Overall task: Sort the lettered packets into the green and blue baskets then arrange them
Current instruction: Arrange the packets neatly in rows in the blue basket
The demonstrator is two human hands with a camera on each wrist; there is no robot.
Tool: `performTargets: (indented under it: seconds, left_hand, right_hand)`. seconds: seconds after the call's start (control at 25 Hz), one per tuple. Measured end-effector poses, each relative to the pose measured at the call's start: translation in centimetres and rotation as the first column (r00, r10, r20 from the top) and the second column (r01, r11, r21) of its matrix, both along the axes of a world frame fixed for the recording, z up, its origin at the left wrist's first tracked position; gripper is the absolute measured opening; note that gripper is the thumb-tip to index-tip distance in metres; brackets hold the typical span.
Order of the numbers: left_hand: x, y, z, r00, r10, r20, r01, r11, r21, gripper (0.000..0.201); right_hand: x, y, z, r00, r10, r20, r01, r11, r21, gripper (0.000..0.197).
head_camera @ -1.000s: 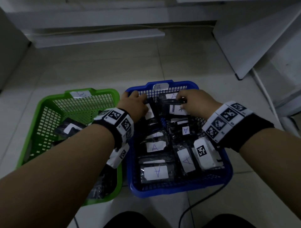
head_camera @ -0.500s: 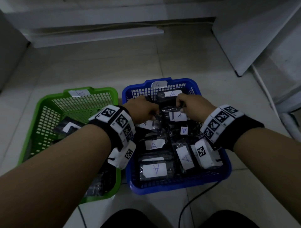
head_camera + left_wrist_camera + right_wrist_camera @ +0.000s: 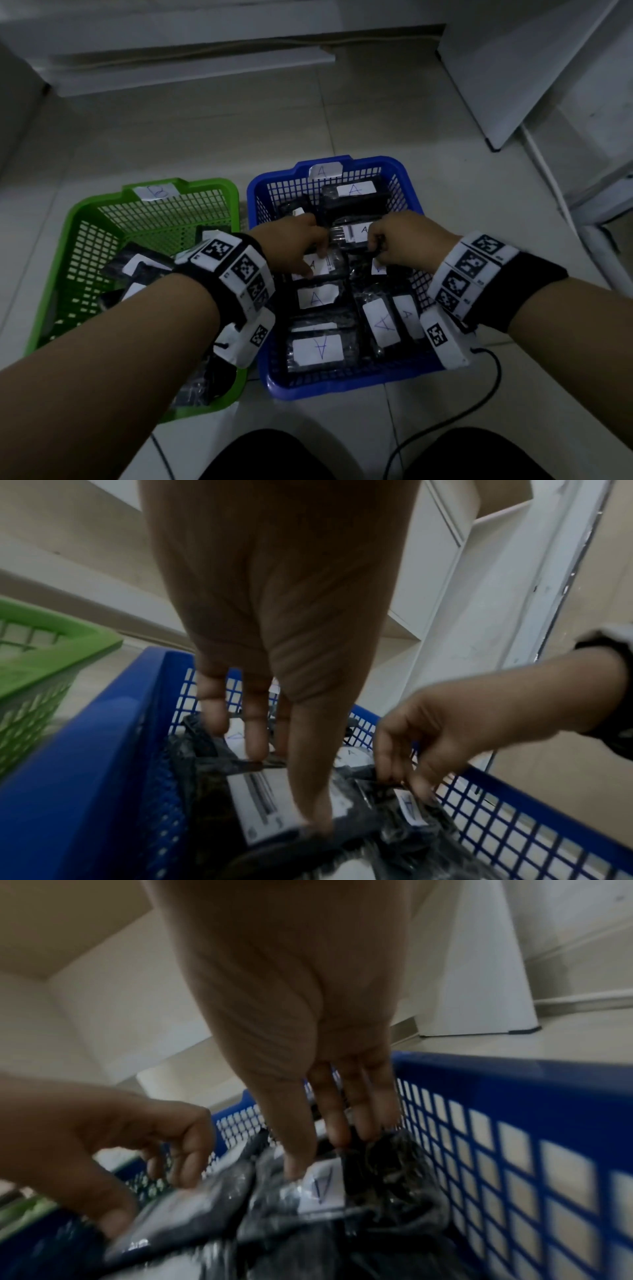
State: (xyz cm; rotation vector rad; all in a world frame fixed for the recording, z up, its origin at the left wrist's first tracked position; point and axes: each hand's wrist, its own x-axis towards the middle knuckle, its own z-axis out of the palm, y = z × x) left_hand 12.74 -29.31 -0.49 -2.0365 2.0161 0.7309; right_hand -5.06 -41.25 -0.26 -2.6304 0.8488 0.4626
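Observation:
The blue basket (image 3: 262,195), tagged A, holds several black packets with white A labels. The green basket (image 3: 82,226), tagged B, stands to its left with a few black packets (image 3: 137,270). Both hands are in the middle of the blue basket. My left hand (image 3: 317,260) grips an A packet (image 3: 260,804), thumb on its label and fingers behind its far edge. Beside it, my right hand (image 3: 375,246) pinches the edge of another A packet (image 3: 322,1183). An A packet (image 3: 354,192) lies at the far end.
Both baskets sit on a pale tiled floor. A black cable (image 3: 479,394) runs along the floor by the blue basket's near right corner. A white panel (image 3: 513,68) leans at the right, and a white board (image 3: 191,68) lies along the back. My knees (image 3: 267,455) are at the bottom edge.
Both hands have drawn back from the blue basket's far end towards its middle. The far A packet now lies uncovered, and each hand holds a packet nearer me.

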Motion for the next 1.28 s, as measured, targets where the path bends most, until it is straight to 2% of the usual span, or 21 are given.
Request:
performTargets:
  seconds: [0.08,0.28,0.4,0.52,0.64,0.72,0.8,0.88,1.0,1.08,1.16,1.2,1.24,1.28]
  left_hand:
    - [-0.1,0.6,-0.1,1.000,-0.027,0.001,0.027,0.997,0.075,0.042]
    - [-0.7,1.4,0.0,0.997,0.043,0.068,-0.051,0.992,0.112,0.046]
    - [-1.1,2.5,0.5,0.993,0.091,0.077,-0.099,0.989,0.109,0.045]
    - [-0.9,3.1,0.4,0.989,0.140,0.037,-0.143,0.987,0.079,0.039]
    - [0.3,2.8,-0.1,0.979,0.191,0.069,-0.187,0.981,-0.053,0.035]
    - [0.8,2.3,-0.5,0.974,0.213,0.070,-0.205,0.973,-0.108,0.040]
    - [0.7,1.6,-0.7,0.983,0.136,0.123,-0.133,0.990,-0.036,0.046]
    - [0.4,1.0,-0.5,0.976,0.028,0.214,-0.055,0.992,0.117,0.049]
    - [0.4,0.4,-0.3,0.962,-0.043,0.270,-0.022,0.972,0.232,0.051]
    - [0.8,0.5,-0.1,0.979,0.006,0.202,-0.038,0.987,0.154,0.049]
    - [0.8,1.3,0.5,0.996,0.092,0.017,-0.090,0.993,-0.071,0.040]
    - [0.5,1.8,0.8,0.994,0.089,-0.068,-0.098,0.985,-0.144,0.033]
    - [0.1,2.4,1.3,0.992,0.064,-0.112,-0.079,0.987,-0.141,0.028]
    - [-0.3,3.1,1.6,0.990,0.038,-0.137,-0.049,0.996,-0.076,0.025]
  right_hand:
    - [-0.3,0.8,-0.5,0.990,0.084,-0.115,-0.088,0.996,-0.028,0.042]
    - [-0.2,2.1,-1.0,0.953,0.232,-0.194,-0.262,0.954,-0.145,0.058]
    - [-0.1,2.2,-0.8,0.919,0.298,-0.257,-0.357,0.907,-0.225,0.055]
    - [-0.2,2.1,-0.9,0.927,0.287,-0.241,-0.344,0.907,-0.245,0.045]
    - [-0.2,2.2,-1.5,0.931,0.276,-0.240,-0.331,0.915,-0.230,0.042]
    - [-0.1,2.3,-1.8,0.935,0.280,-0.218,-0.326,0.920,-0.219,0.042]
    - [-0.3,2.2,-1.6,0.949,0.254,-0.185,-0.291,0.933,-0.211,0.041]
    - [-0.8,2.3,-1.5,0.963,0.220,-0.158,-0.252,0.942,-0.220,0.039]
    - [-0.8,2.7,-1.4,0.940,0.267,-0.215,-0.312,0.925,-0.218,0.033]
    - [0.1,1.9,-0.6,0.925,0.277,-0.261,-0.325,0.932,-0.163,0.028]
    - [1.3,0.8,0.5,0.953,0.223,-0.207,-0.257,0.954,-0.155,0.025]
    - [1.7,0.5,0.8,0.970,0.183,-0.161,-0.208,0.966,-0.154,0.028]
    - [1.9,0.2,0.8,0.979,0.142,-0.144,-0.161,0.978,-0.131,0.034]
    - [2.0,0.2,0.7,0.979,0.107,-0.172,-0.123,0.989,-0.083,0.044]
